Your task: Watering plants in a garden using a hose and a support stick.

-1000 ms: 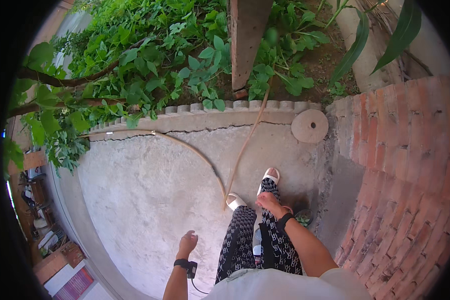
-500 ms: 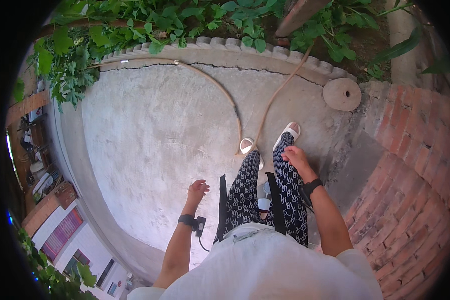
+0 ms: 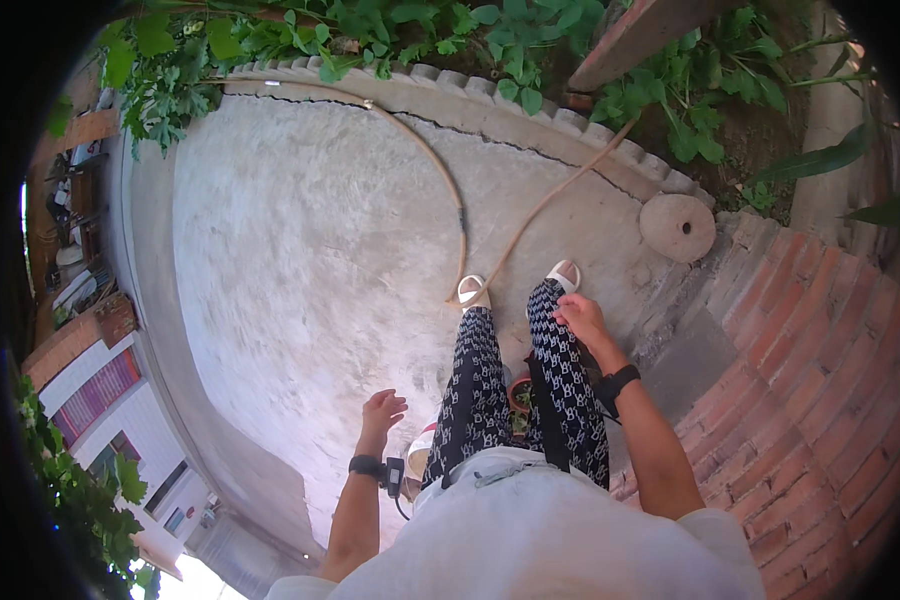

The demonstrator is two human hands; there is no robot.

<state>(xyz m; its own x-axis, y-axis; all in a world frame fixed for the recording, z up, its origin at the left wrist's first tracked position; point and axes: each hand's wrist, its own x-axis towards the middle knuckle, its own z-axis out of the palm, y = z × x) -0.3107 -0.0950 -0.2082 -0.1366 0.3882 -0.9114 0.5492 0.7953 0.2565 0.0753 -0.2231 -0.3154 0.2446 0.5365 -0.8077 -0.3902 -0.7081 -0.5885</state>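
- Left hand [image 3: 381,411]: fingers spread apart, empty, hanging over the concrete floor [image 3: 300,260], left of the legs; black wristband on the wrist.
- Right hand [image 3: 581,318]: fingers loosely curled, resting against the right thigh, clamped on nothing that shows; black watch at the wrist.
- Hose [image 3: 448,180]: one tan length on the floor, nearest thing ahead of both hands. Long axis running from the border kerb [image 3: 530,105] in an arc down to the left sandal [image 3: 472,291]; a second stretch leaving the toes and slanting up and right toward the plants [image 3: 440,30].
- Small pot [image 3: 521,393]: one, glimpsed between the legs, with a bit of green in it; contents otherwise too small to tell.
- Stone disc [image 3: 677,227]: one, round, flat, right of the hose, at the kerb's end beside the brick paving [image 3: 820,380].
- Sandals: two, white, toes pointing at the kerb; right sandal [image 3: 564,274] just right of the hose.
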